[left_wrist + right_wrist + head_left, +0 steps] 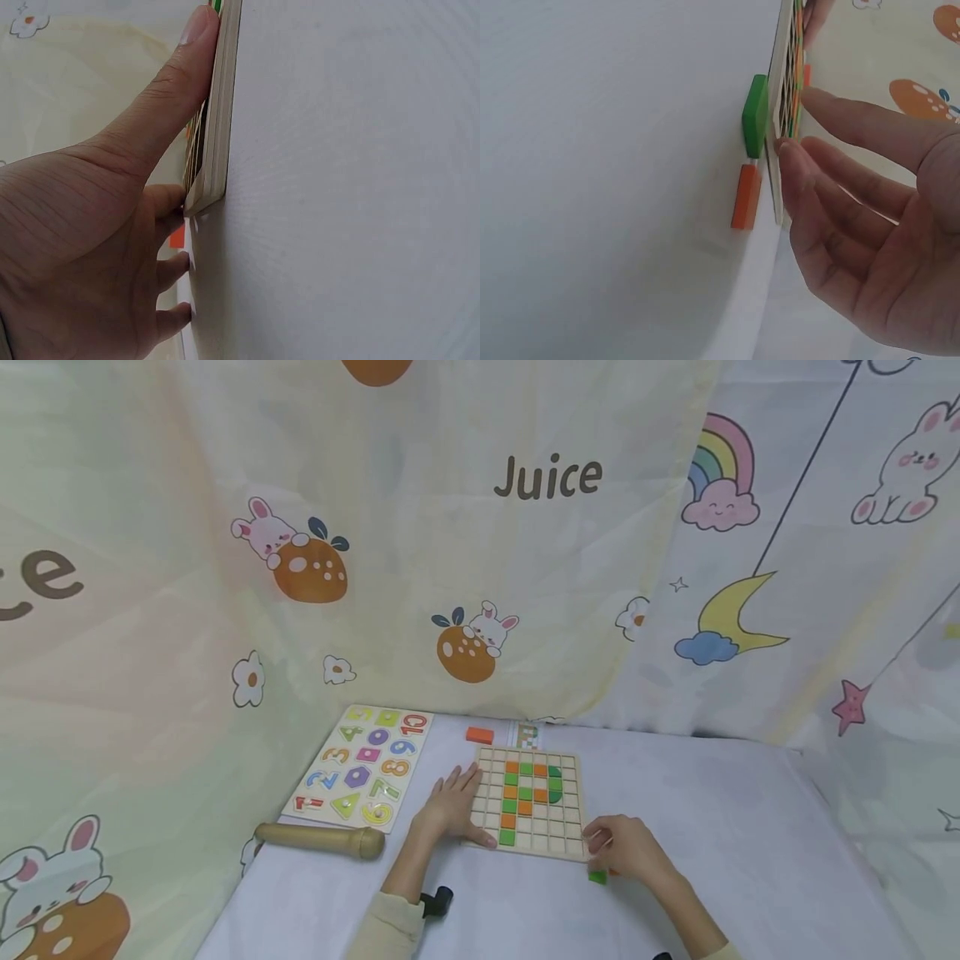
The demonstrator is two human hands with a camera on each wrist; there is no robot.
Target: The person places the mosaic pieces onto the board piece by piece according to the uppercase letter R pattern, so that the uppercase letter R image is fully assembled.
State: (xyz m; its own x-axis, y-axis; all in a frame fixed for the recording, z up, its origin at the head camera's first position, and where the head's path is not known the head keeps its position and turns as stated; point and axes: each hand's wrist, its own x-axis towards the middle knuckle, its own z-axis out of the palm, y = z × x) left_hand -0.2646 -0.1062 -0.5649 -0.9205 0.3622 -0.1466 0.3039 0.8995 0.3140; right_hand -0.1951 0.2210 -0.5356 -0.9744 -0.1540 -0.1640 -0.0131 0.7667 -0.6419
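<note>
A wooden grid board (555, 837) lies on the white table with orange and green tiles set in a P-like pattern. My left hand (452, 808) rests at its left side; the thumb (176, 82) lies along the near edge and the other fingers spread beyond the corner. By the near right corner is my right hand (630, 847), its fingers loosely bent with nothing visible between them. Just below that hand, a loose green block (756, 116) and an orange block (746, 196) lie close together beside the board. In the head view the hand partly hides the orange one.
Left of the board lies a number-and-shape puzzle (330, 768), with a gold microphone-shaped object (322, 840) in front. Behind the board are an orange block (480, 736) and a small pattern card (528, 736). A printed cloth (390, 568) hangs behind the table.
</note>
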